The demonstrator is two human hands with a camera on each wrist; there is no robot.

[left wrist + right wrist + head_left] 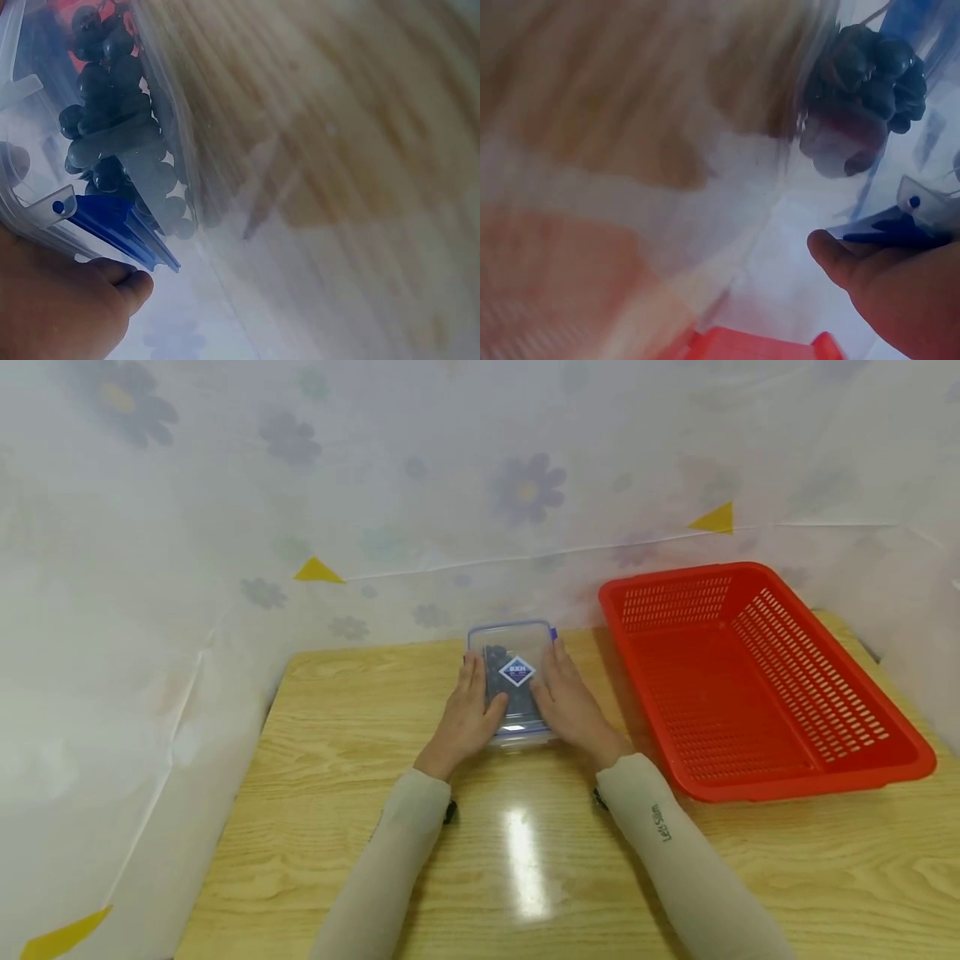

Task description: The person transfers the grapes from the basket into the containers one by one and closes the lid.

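At frame centre, the left hand (467, 714) and right hand (570, 703), fingers straight, press the sides of a clear box (514, 681) on the worktop (337, 793).

container lid (516, 647) label: "BXH" | right sleeve (678, 852): "Let's Slim"

Your left hand (56, 304): fingertip touching the blue plastic latch (120, 229).
Clear plastic container (161, 112): you see dark round berries (112, 127) inside, bunched together.
Beside it: blurred light wooden tabletop (352, 150).
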